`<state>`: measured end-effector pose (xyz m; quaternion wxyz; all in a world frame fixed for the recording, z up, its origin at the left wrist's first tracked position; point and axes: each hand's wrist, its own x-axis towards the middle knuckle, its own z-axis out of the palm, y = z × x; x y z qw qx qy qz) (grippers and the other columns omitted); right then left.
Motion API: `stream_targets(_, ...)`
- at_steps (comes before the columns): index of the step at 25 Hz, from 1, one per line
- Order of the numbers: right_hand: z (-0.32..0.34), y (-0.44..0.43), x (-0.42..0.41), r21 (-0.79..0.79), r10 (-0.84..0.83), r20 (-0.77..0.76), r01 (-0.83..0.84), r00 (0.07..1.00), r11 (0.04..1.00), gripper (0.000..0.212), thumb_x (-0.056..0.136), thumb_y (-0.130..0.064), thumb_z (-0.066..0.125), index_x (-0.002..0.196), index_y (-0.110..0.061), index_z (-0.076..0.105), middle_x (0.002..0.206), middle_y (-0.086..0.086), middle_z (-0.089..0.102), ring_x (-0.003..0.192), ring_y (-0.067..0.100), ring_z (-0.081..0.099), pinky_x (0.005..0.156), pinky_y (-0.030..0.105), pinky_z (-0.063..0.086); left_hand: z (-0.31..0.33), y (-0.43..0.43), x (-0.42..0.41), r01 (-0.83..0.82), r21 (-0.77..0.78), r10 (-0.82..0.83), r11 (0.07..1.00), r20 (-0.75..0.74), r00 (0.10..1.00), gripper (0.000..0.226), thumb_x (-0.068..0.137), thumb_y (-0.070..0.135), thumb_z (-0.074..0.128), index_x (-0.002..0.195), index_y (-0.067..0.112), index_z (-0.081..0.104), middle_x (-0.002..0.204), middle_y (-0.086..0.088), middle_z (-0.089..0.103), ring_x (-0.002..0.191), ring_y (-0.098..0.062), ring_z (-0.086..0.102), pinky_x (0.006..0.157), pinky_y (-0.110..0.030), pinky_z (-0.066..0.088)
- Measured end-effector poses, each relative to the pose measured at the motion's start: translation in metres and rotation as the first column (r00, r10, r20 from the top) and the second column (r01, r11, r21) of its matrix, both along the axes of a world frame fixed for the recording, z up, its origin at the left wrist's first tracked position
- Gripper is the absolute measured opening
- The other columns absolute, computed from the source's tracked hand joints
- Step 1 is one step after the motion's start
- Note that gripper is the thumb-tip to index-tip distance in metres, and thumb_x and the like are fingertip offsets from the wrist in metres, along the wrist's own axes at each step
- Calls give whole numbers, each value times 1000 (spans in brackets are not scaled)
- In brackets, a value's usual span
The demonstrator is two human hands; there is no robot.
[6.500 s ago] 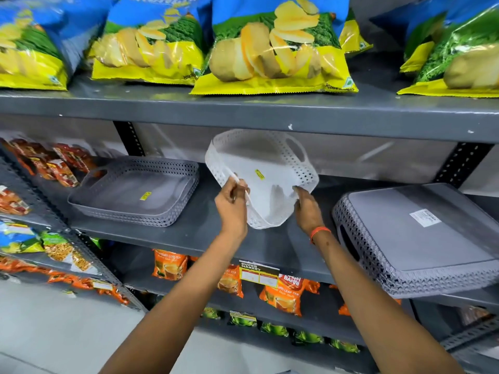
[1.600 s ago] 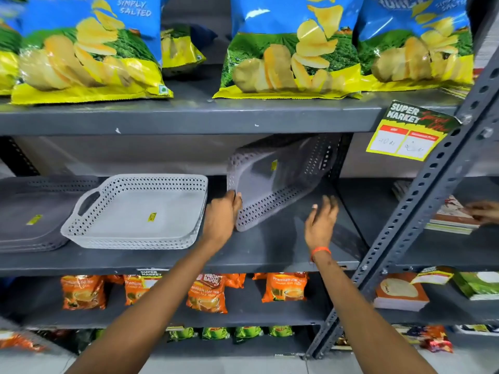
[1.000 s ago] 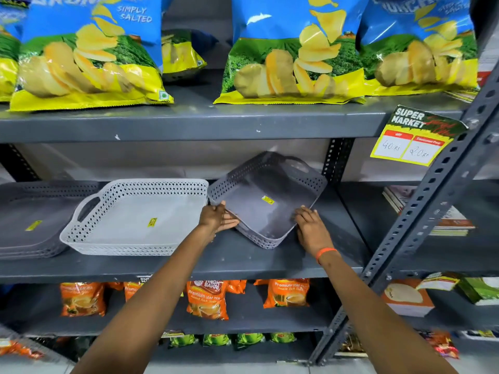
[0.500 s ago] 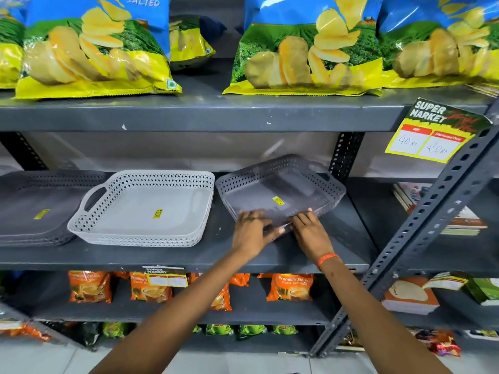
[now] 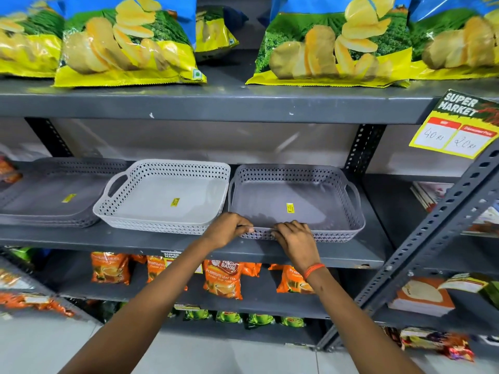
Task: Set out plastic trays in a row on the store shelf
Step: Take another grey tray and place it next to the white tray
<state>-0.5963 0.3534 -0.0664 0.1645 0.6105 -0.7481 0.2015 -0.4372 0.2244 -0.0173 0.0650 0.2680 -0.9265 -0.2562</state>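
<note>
Three perforated plastic trays stand side by side on the grey middle shelf (image 5: 351, 255). A dark grey tray (image 5: 48, 195) is at the left, a light grey tray (image 5: 167, 195) in the middle, and a grey tray (image 5: 310, 201) at the right, lying flat and square to the shelf. My left hand (image 5: 229, 228) and my right hand (image 5: 294, 236) both grip the near rim of the right tray, close together at its front left part. Each tray has a small yellow sticker on its floor.
Large crisp bags (image 5: 127, 44) fill the shelf above. A yellow price card (image 5: 456, 130) hangs at the upper right. A slanted perforated steel upright (image 5: 432, 228) bounds the bay on the right. Orange tea packets (image 5: 224, 279) sit on the shelf below.
The grey tray was tilted up in my hands, then came down flat onto the shelf. It now sits squared beside the light grey tray, with both hands on its front rim.
</note>
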Motion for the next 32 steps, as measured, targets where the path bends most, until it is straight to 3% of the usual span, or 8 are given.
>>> stream_targets(3,0,-1,5,10,-10,27,10,1000,1000,32,86,-35,36,85,-18,62,77,2,74,78,24,65,72,29,33,-2,-3,4,5,8,-4,1000,-20,1000,23,89,20,61,103,6,70,105,-11,75,95,-23,69,85,-31,52)
stream_targets(7,5,-3,11,47,-22,82,18,996,999,25,87,-30,42,88,-15,62,81,5,74,81,27,65,74,35,50,-2,-2,5,10,-27,-11,1000,-36,999,21,89,17,60,98,3,71,100,-14,76,89,-25,69,77,-26,47)
stream_targets(11,10,-5,12,74,-13,159,1,987,997,13,90,-20,55,97,-11,62,92,11,73,90,31,63,82,40,48,-3,-6,5,4,-18,-5,1000,-39,999,19,89,17,60,96,3,71,95,-15,76,86,-26,69,82,-36,53)
stream_targets(18,21,-3,12,156,-1,210,-32,978,987,19,93,-16,50,109,-9,57,107,15,69,105,33,56,89,42,43,-1,-3,5,-5,-39,2,999,-58,998,17,88,14,61,97,4,71,96,-14,76,86,-26,68,81,-33,51)
stream_targets(27,30,0,12,240,-26,262,-39,965,970,28,87,-7,51,114,-10,55,110,16,68,108,35,54,94,44,41,2,3,6,-26,-10,25,1000,-78,997,21,88,18,61,101,5,70,100,-14,75,89,-25,68,83,-37,53)
stream_targets(32,47,-16,22,245,-16,425,-98,905,964,29,79,-7,56,107,-12,61,106,13,72,101,33,63,92,42,51,12,1,23,-96,-30,90,995,-162,983,22,89,17,59,106,5,69,104,-15,74,95,-28,67,85,-37,52)
